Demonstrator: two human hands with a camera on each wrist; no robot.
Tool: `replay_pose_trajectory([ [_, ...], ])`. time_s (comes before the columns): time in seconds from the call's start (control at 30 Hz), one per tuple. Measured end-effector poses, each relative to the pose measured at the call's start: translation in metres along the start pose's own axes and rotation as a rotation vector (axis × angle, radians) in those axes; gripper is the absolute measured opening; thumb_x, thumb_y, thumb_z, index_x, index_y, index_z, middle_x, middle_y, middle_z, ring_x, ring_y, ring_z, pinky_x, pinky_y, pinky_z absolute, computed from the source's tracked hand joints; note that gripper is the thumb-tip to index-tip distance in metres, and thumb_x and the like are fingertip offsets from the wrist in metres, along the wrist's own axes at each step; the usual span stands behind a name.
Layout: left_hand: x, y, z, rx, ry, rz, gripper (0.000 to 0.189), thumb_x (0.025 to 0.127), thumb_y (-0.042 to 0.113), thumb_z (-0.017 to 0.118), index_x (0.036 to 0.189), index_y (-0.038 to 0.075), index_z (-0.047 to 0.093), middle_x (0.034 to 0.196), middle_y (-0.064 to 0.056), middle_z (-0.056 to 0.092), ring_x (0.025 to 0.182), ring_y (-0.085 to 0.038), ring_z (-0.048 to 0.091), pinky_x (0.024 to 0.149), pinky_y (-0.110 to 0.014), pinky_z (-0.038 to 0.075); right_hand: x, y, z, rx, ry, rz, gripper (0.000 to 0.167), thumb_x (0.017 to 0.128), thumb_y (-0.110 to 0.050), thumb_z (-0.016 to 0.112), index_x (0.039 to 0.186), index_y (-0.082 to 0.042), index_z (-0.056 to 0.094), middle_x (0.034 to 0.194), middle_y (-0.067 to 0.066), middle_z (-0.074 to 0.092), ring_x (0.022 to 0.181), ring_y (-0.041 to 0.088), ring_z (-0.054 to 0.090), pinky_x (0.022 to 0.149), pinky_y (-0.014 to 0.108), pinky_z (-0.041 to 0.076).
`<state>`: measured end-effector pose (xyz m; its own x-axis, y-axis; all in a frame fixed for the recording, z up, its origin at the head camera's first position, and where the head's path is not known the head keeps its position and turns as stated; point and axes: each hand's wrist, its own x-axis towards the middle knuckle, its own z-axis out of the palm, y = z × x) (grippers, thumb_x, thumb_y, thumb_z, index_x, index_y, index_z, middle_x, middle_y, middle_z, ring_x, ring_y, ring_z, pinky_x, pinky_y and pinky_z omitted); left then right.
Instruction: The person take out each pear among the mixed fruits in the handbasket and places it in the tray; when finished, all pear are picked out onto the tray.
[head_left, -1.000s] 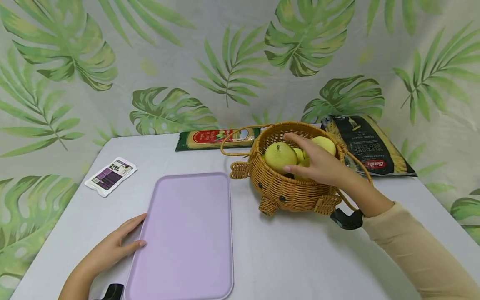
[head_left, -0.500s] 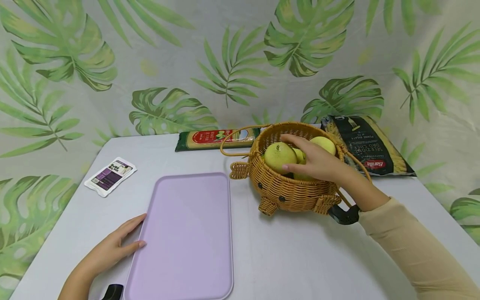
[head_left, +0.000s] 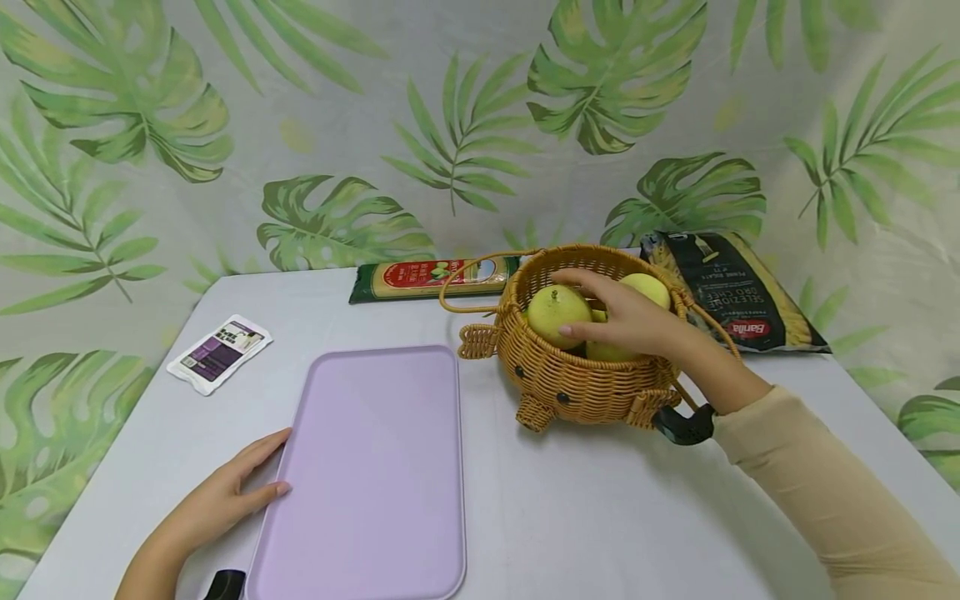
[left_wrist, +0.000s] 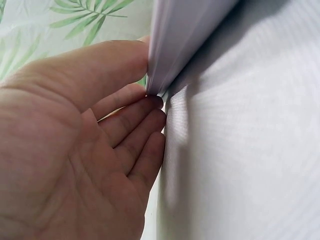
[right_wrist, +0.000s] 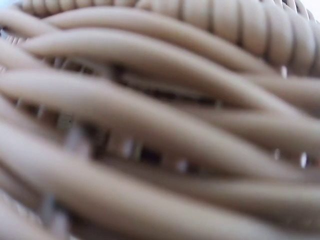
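In the head view, my right hand (head_left: 628, 312) reaches over the rim of a wicker basket (head_left: 585, 396) with a pig face. It grips a yellow-green pear (head_left: 557, 310), thumb on the near side and fingers over the far side. More pears, one being a pear (head_left: 647, 289) at the right, lie in the basket, partly hidden by the hand. My left hand (head_left: 217, 504) rests at the left edge of a lilac tray (head_left: 367, 467), thumb on its rim. In the left wrist view, the fingers of the left hand (left_wrist: 107, 130) extend loosely along the tray's edge (left_wrist: 167, 45).
Behind the basket lie a long pack of noodles (head_left: 431, 279) and a black bag of penne (head_left: 738, 292). A white and purple packet (head_left: 220, 353) sits at the left. Blurred basket weave (right_wrist: 150, 115) fills the right wrist view. A leaf-print cloth (head_left: 465, 125) hangs behind the table.
My right hand has moved slightly left, and its thumb and fingers have come further round the pear. The left hand and the tray stay put.
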<state>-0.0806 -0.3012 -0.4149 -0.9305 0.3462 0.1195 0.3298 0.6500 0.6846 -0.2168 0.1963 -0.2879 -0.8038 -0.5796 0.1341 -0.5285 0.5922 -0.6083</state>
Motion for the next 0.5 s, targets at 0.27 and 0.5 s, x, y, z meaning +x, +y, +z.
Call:
replay_pose_trajectory([
  [0.27,0.0,-0.0011,0.0003,-0.009,0.0,0.002,0.062,0.084,0.018,0.064,0.138,0.006,0.035,0.133,-0.022,0.036,0.117,0.016,0.018,0.089,-0.001,0.015,0.0044,0.0019,-0.0007,0.018,-0.037,-0.012,0.06,0.084,-0.033,0.063,0.137,-0.022,0.035,0.136,0.005,0.036,0.12,0.027,0.038,0.091,0.05,0.034],
  [0.5,-0.0003,-0.0008,0.0006,-0.005,0.004,0.015,0.062,0.084,0.017,0.064,0.138,0.006,0.035,0.133,-0.022,0.037,0.117,0.017,0.018,0.088,-0.001,0.015,0.0041,-0.0004,-0.0016,0.056,-0.075,0.04,0.064,0.084,-0.035,0.062,0.138,-0.025,0.031,0.132,0.007,0.041,0.112,0.027,0.045,0.086,0.049,0.037],
])
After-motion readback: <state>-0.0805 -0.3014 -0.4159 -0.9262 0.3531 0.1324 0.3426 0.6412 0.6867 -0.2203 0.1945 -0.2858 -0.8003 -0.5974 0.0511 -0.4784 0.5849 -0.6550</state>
